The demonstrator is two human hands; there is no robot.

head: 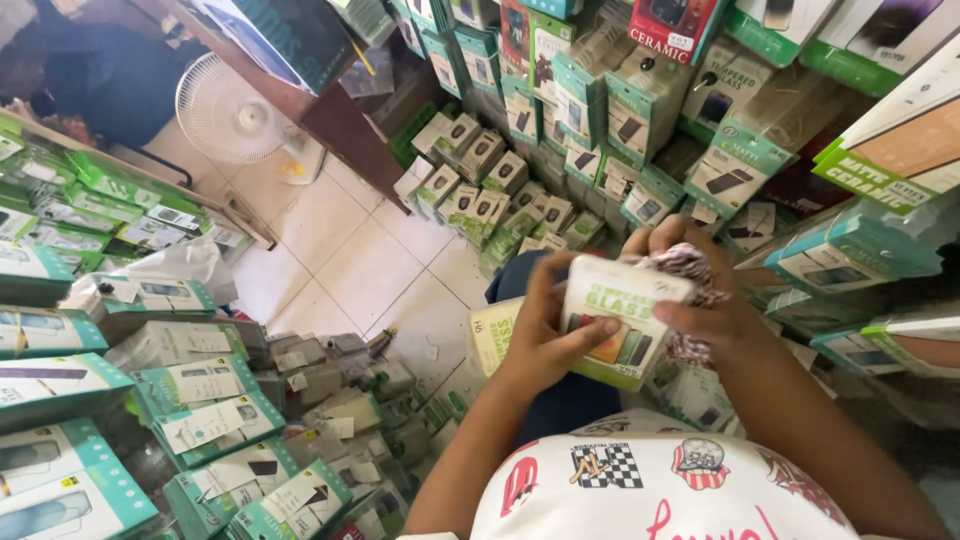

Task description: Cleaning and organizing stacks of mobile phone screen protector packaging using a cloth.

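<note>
Head view, left hand point(545, 335) and right hand point(700, 300) both raised, gripping 1 flat green-and-white package point(622, 315), forearms angled inward.

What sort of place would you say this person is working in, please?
Most likely a stockroom or small shop for phone accessories. Green-and-white screen-protector packs are stacked on all sides, more hang on the wall, and both hands hold a similar flat pack. A white fan stands on the tiled floor.

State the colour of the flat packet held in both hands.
The packet is pale cream with green edging; the head view shows it best.
</note>
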